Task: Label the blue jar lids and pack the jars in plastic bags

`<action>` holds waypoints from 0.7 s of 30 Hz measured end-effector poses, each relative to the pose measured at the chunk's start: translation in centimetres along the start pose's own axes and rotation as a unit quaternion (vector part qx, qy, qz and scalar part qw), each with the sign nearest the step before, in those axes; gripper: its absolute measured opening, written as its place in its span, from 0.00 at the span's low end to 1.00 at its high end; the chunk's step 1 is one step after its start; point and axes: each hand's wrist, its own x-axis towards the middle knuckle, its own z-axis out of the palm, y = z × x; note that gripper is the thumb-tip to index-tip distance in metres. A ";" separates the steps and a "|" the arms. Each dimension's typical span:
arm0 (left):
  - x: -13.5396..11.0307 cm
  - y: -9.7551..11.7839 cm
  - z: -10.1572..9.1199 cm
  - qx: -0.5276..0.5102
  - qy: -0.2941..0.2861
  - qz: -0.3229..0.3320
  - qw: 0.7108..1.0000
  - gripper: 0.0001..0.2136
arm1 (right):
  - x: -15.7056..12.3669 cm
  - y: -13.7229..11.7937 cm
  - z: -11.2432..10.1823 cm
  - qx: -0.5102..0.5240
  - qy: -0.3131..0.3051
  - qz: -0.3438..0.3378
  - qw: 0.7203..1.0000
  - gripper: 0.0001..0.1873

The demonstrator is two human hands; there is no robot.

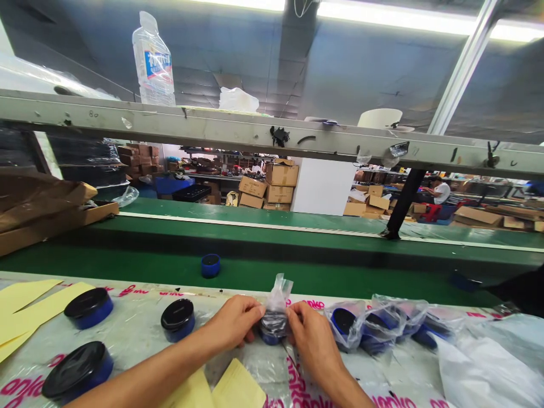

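Observation:
A round blue-and-black puck-shaped unit (272, 331) sits inside a transparent plastic bag (280, 289) on the worktable, the bag's loose end sticking up. My left hand (238, 322) pinches the bag at its left side, and my right hand (312, 333) pinches it at the right. To the left, unbagged units of the same kind stand on the table, among them a black-topped unit (177, 320) and a larger-looking one (79, 371) near the front. Several bagged units (376, 331) lie grouped at the right of my right hand.
Yellow paper sheets (240, 388) lie before me and at far left. White plastic bags (484, 362) are heaped at right. Behind runs a green conveyor belt (148, 260) with a single blue unit (211, 265). An overhead shelf beam (229, 126) carries a water bottle (153, 62). A dark sleeve (522, 289) shows at right.

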 end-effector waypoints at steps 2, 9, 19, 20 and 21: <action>0.0 -0.1 0.1 0.014 0.003 0.007 1.000 0.20 | 0.1 0.2 0.1 0.004 -0.007 0.005 1.000 0.12; -1.8 0.4 -0.2 0.085 0.040 0.087 0.992 0.18 | -0.4 0.0 0.3 0.033 -0.010 -0.002 0.999 0.17; -2.6 0.6 -0.2 0.225 0.019 0.099 0.969 0.09 | -2.4 -0.4 -0.9 -0.105 -0.094 -0.075 0.987 0.28; -2.5 0.6 -0.1 0.243 0.024 0.093 0.965 0.10 | -2.4 -0.6 -0.9 -0.128 -0.100 -0.071 0.984 0.28; -2.4 0.7 0.1 0.261 0.031 0.087 0.961 0.10 | -2.4 -0.8 -0.9 -0.147 -0.103 -0.068 0.981 0.28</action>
